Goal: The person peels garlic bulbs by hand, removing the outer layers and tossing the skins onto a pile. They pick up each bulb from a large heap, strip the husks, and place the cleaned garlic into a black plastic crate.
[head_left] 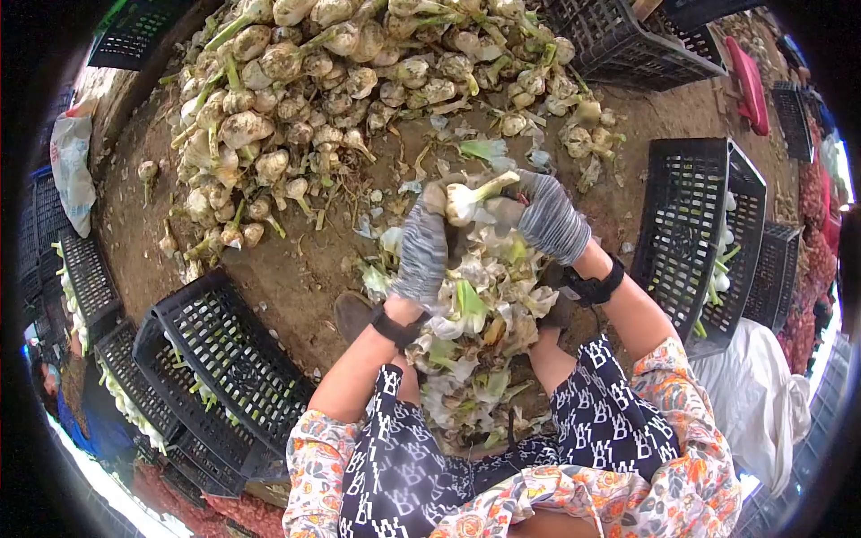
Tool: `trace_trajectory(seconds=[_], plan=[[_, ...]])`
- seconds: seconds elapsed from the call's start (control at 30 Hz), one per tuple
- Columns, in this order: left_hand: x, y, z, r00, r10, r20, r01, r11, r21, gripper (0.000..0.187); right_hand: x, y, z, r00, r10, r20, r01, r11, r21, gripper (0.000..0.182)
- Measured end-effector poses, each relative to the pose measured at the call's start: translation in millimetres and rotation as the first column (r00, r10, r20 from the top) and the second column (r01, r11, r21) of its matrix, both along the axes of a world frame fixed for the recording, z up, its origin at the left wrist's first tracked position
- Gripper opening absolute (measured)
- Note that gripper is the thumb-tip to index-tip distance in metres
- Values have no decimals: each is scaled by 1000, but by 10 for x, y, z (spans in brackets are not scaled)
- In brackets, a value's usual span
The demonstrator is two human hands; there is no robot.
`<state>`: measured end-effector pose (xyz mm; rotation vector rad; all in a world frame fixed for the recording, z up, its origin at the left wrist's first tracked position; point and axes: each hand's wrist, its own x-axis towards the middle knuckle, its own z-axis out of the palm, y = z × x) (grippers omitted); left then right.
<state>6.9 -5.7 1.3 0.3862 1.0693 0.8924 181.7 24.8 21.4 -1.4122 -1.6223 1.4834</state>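
Note:
Both my hands wear grey striped gloves and meet over one white onion (464,203) with a short green stalk pointing right. My left hand (423,253) grips the bulb from the left and below. My right hand (546,218) closes on the stalk end from the right. Under my hands lies a heap of peeled skins and cut green tops (471,334), between my knees. A big pile of unpeeled, soil-marked onions (296,90) covers the dirt ground beyond.
A black plastic crate (224,359) with a few green scraps lies at my left, with more crates behind it. Another black crate (695,233) holding peeled onions stands at my right. Further crates (628,40) sit at the far right. A white sack (758,394) lies right.

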Motion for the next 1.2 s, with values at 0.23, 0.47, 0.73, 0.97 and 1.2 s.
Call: trace_trajectory(seconds=[0.23, 0.47, 0.73, 0.97, 1.2], plan=[[-222, 295, -83, 915, -316, 250, 389, 853, -349, 42, -3, -59, 35, 991, 135, 21, -133, 988, -75, 27], [-93, 228, 68, 999, 39, 2, -39, 997, -69, 30, 0, -170, -444, 983, -165, -86, 144, 967, -211, 23], [0, 14, -129, 997, -31, 65, 31, 1000, 3, 38, 36, -162, -284, 999, 38, -33, -32, 983, 182, 19], [-1, 51, -67, 990, 135, -33, -122, 958, 259, 42, 18, -160, -331, 946, -185, -267, 148, 977, -152, 26], [-73, 104, -89, 936, 169, -308, -70, 949, 308, 25, -171, -187, -111, 995, -15, 102, -40, 855, 517, 29]])
